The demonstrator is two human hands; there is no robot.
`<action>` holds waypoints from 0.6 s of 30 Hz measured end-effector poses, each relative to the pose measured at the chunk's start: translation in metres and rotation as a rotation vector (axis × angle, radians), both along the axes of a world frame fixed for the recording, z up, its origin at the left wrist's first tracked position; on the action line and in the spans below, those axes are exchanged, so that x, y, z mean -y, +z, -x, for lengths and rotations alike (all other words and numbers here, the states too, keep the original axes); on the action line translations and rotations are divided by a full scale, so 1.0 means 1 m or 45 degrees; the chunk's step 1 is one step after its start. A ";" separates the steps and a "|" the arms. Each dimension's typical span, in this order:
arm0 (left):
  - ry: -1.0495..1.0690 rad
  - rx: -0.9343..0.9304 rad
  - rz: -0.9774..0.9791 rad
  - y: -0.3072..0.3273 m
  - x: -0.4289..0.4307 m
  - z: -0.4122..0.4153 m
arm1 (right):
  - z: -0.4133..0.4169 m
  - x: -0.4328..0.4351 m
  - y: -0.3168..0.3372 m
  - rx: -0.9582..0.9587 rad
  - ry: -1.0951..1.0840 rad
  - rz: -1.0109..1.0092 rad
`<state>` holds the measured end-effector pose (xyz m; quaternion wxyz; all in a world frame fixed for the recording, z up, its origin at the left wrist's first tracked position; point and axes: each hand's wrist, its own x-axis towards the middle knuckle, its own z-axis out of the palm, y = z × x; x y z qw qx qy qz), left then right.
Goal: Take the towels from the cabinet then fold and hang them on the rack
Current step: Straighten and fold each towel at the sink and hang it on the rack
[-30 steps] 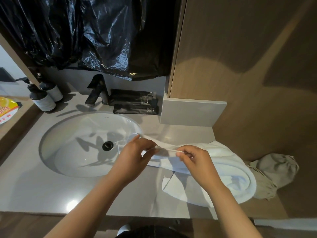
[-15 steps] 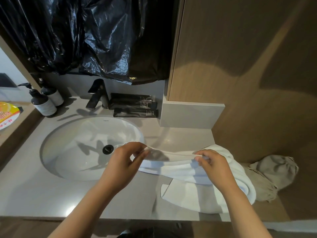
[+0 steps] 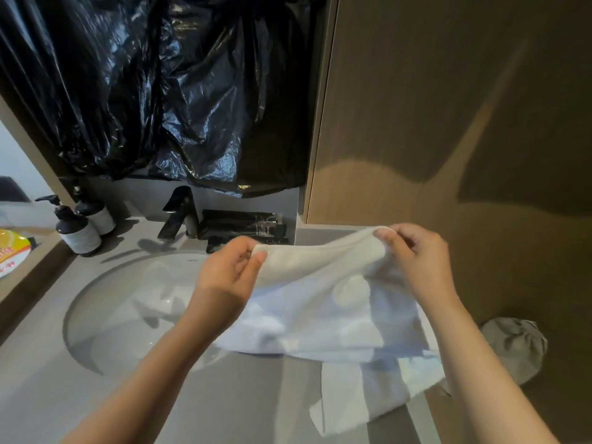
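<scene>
A white towel hangs spread between my hands above the grey counter, its lower part bunched on the counter at the right. My left hand pinches the towel's top edge on the left, over the sink's right rim. My right hand pinches the same edge on the right, near the wooden cabinet. The top edge runs taut from hand to hand. No rack is in view.
A white oval sink with a black faucet lies at the left. Two pump bottles stand at the back left, black sachets behind the faucet. Black plastic sheeting hangs above. A grey cloth bundle lies at the right.
Both hands have risen and moved apart, lifting the towel's top edge off the counter and spreading it. The view has tilted slightly upward.
</scene>
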<state>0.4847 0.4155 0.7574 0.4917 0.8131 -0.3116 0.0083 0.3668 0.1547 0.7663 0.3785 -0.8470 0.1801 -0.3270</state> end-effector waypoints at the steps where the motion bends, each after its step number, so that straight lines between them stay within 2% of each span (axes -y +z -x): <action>1: 0.019 0.022 0.027 0.009 0.003 -0.005 | -0.005 0.001 0.017 0.054 0.009 0.029; 5: 0.087 0.127 0.221 0.043 0.009 -0.020 | -0.022 -0.006 0.075 0.254 -0.026 0.170; 8: 0.136 0.202 0.247 0.052 0.010 -0.025 | -0.026 -0.015 0.087 0.311 -0.043 0.204; 13: 0.219 0.179 0.140 0.024 0.006 -0.026 | -0.016 -0.012 0.036 -0.118 -0.010 0.159; 18: 0.189 0.055 0.005 -0.013 0.005 -0.021 | -0.006 -0.018 -0.022 -0.315 -0.013 -0.005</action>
